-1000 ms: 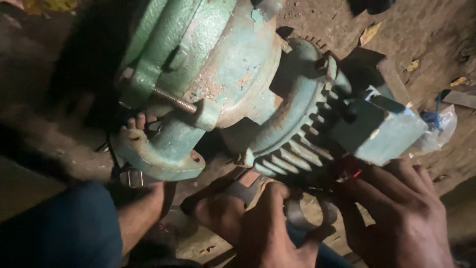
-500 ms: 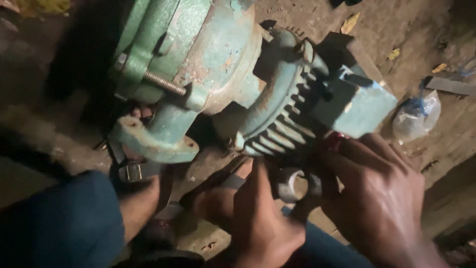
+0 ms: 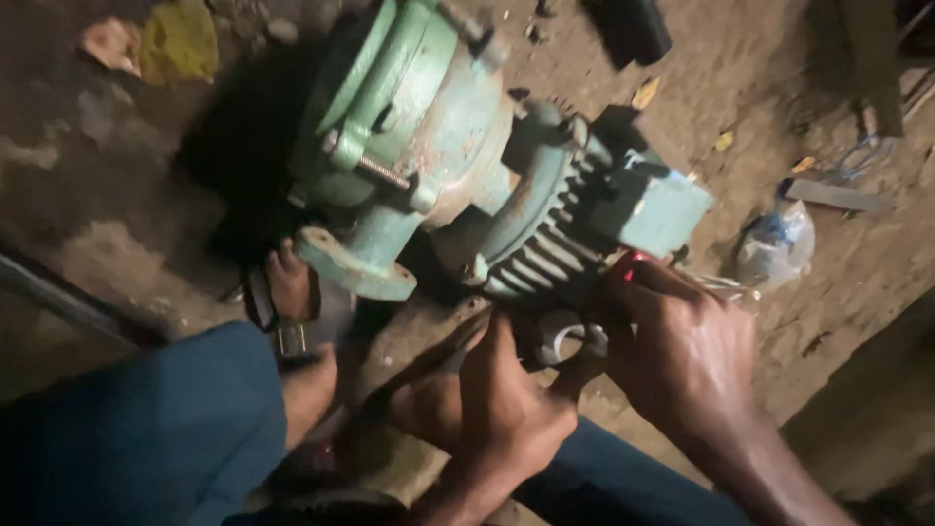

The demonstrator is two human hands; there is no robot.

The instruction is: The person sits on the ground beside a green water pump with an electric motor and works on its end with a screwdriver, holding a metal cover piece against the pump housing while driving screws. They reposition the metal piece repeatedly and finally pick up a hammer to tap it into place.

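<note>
Hands, two: my left hand (image 3: 497, 409) and right hand (image 3: 682, 341) both grasp one metal ring (image 3: 563, 341) beside one green pump (image 3: 467, 166); one plastic bag (image 3: 774, 244) lies on the floor.

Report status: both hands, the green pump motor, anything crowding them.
Left hand and right hand both low at finned end of green pump motor, grips unclear. Sandalled foot by the flange; plastic bag lies apart.

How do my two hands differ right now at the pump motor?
The left hand sits lower, fingers pointing up toward the small metal ring under the finned housing; the right hand sits higher, knuckles up, fingers curled against the housing beside the green box. The left shows its back edge-on; the right shows its full back. Both are bare and close around the ring.
</note>
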